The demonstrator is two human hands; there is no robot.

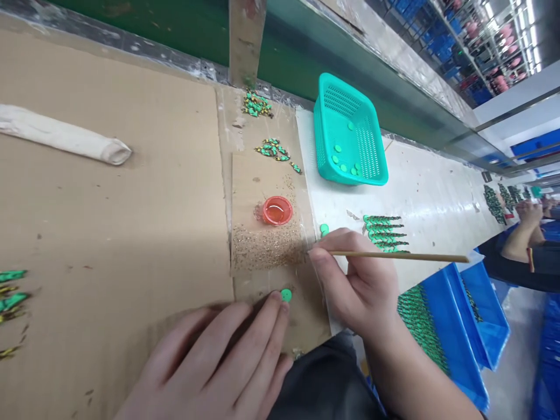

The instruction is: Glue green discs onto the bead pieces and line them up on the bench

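My left hand (pixel 227 356) lies over the cardboard with its fingers stretched out. Its fingertips touch the edge of a small green disc (pixel 286 294) resting on the board. My right hand (pixel 361 277) pinches a thin wooden stick (pixel 406 256) near its left end, and the long end points right. The stick's tip is hidden or too small to make out. Ahead of both hands stands a small red cup (pixel 277 210) holding a clear amber-looking liquid. Gold specks (pixel 266 248) are scattered on the board in front of it. Two more green discs (pixel 324 229) lie beside my right hand.
A turquoise basket (pixel 321 140) with several green discs stands at the back. Small green-and-gold pieces (pixel 257 105) lie in piles. Rows of green-and-dark pieces (pixel 385 233) are to the right, above blue bins (pixel 466 350). A white roll (pixel 61 137) lies left. Another person's arm (pixel 527 230) is far right.
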